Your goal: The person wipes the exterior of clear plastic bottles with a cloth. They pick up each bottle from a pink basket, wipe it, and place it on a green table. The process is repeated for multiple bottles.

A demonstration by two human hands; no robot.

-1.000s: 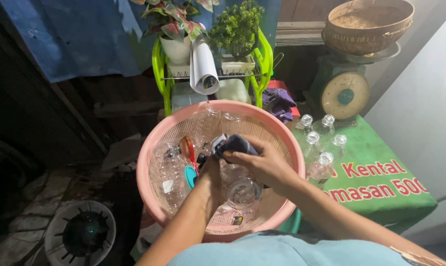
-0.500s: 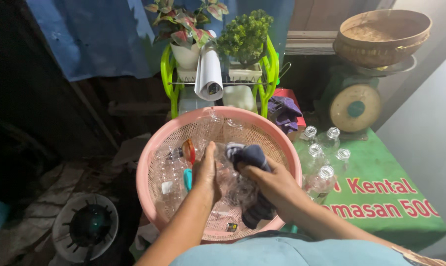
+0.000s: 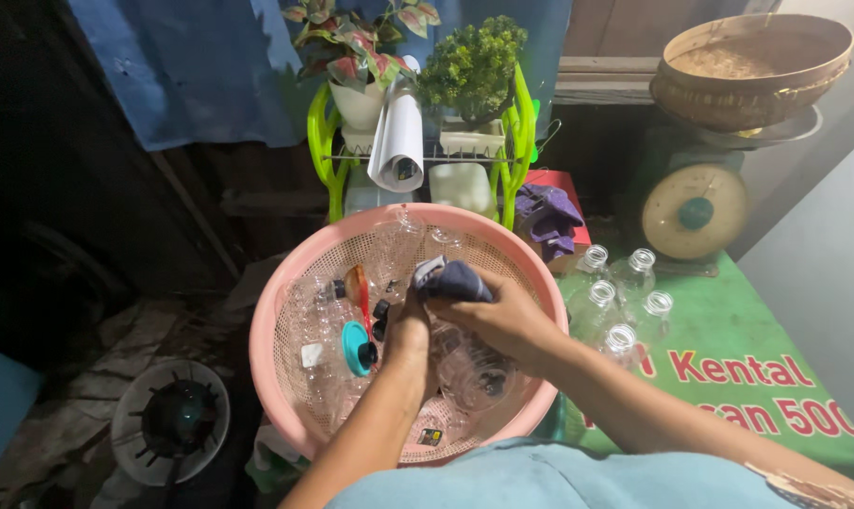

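Head view shows both hands meeting over a pink basket [image 3: 285,311]. The right hand [image 3: 502,316] is closed around a dark cloth [image 3: 453,280], which bulges out above the knuckles near the basket's middle. The left hand [image 3: 410,330] reaches down beside it, touching the right; whether its fingers are curled or spread cannot be told, since they are hidden among the clear plastic bottles [image 3: 464,372] that fill the basket. A teal cap [image 3: 353,347] and a reddish-orange piece [image 3: 359,283] lie just left of the hands, inside the basket.

Right of the basket, four open clear bottles [image 3: 625,302] stand together on a green desk [image 3: 729,320] with red lettering. Behind them sits a scale [image 3: 693,212] carrying a woven bowl [image 3: 752,71]. Beyond the basket, a lime-green rack [image 3: 516,141] holds potted plants [image 3: 472,66] and a white paper roll [image 3: 398,141]. A purple cloth [image 3: 545,217] lies beside the rack.
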